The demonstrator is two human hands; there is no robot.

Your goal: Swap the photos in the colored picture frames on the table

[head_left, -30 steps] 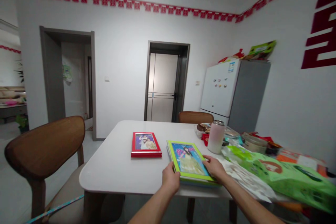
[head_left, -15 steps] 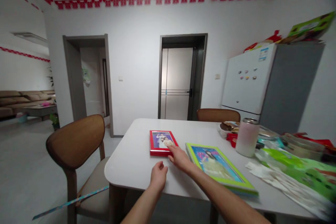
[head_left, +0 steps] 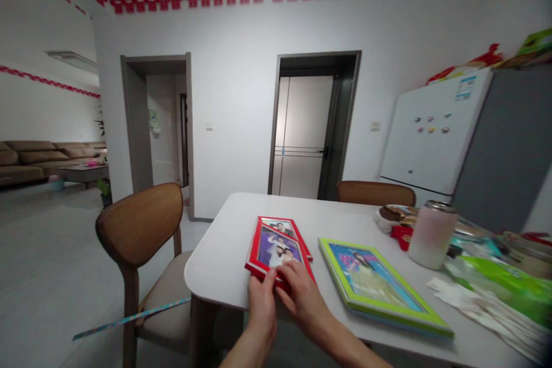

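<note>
A red picture frame (head_left: 280,246) with a purple-backed photo is tilted up at its near edge, held between my left hand (head_left: 262,299) and my right hand (head_left: 299,293). My left fingers close on its near left edge, and my right fingers bend over its near right edge. Beneath and behind it, a second red frame (head_left: 278,226) with another photo lies on the white table (head_left: 215,264). To the right of my right hand lies a larger lime-green picture frame (head_left: 375,279), stacked on something with a blue-green edge.
On the table's right side stand a pink-white bottle (head_left: 432,236), a green plastic pack (head_left: 504,282) and white cloth or tissue (head_left: 470,305). A brown chair (head_left: 142,230) is at the left, another (head_left: 375,192) behind the table.
Both hands have come together on the upper red frame, which has been drawn toward me, uncovering the second red frame beneath. The camera view has shifted a little to the left.
</note>
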